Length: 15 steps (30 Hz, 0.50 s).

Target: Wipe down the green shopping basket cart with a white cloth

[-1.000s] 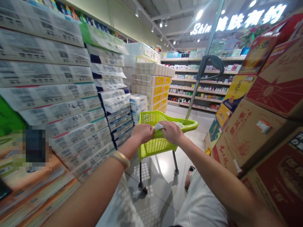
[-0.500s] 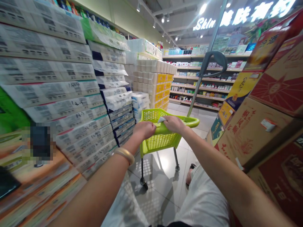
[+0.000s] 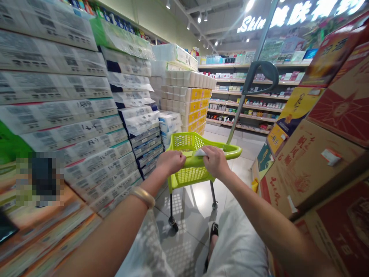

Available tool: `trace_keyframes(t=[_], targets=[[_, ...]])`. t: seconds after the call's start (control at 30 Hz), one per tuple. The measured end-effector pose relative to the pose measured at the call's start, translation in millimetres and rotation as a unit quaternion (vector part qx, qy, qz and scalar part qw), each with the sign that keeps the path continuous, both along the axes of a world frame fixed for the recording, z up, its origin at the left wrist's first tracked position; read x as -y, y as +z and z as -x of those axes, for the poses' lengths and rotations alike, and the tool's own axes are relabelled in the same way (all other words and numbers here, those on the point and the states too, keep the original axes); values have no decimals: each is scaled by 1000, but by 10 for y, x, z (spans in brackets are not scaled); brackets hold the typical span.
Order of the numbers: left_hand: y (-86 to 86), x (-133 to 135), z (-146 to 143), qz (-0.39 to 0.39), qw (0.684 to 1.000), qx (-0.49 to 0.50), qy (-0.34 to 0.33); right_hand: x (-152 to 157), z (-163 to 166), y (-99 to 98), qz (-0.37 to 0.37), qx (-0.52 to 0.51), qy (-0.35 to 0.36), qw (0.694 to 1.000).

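Observation:
A small lime-green shopping cart [image 3: 190,176] stands ahead of me on metal legs with castors. My left hand [image 3: 172,161], below a gold bangle [image 3: 143,197], is closed round the left part of its handlebar. Farther right along the same bar, my right hand [image 3: 215,161] is also closed. A small white slip, like folded paper, [image 3: 201,152] pokes out by the right hand's thumb. Only part of the basket's inside shows between the hands. At the cart's right side rises a metal pole [image 3: 236,121] with a grey loop handle [image 3: 261,77].
Tall stacks of wrapped paper packs [image 3: 57,88] line the left side. Cardboard cartons [image 3: 302,161] are piled close on the right. Stocked shelves [image 3: 248,96] cross the far end. Pale floor tiles [image 3: 230,139] run between the stacks.
My right hand has shifted slightly right and down on the bar, and my left hand slightly left. A foot has stepped forward below. The cart stays nearly in the same place in view.

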<state>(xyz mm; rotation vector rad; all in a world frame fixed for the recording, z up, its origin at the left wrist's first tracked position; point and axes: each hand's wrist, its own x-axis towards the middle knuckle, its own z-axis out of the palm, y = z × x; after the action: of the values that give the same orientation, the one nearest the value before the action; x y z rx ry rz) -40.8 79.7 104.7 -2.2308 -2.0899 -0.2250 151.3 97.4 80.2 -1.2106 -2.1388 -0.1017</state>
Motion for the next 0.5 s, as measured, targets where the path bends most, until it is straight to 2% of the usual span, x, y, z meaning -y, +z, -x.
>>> trace_keyframes(t=[0.13,0.2,0.37,0.43,0.5], targets=[[-8,17,34,-6,1000,-21,-4,198,174,-130,-73,-3,95,993],[3,41,42,4,1000,-31,-4,212,98,-161,-84,-11,91,992],[29,121,33,28,998,-52,6,132,-271,-233,-90,-58,21,994],[26,151,27,30,998,-55,7,143,-292,-253,-91,-64,15,994],[19,175,28,27,998,-53,4,197,-203,-258,-92,-53,40,994]])
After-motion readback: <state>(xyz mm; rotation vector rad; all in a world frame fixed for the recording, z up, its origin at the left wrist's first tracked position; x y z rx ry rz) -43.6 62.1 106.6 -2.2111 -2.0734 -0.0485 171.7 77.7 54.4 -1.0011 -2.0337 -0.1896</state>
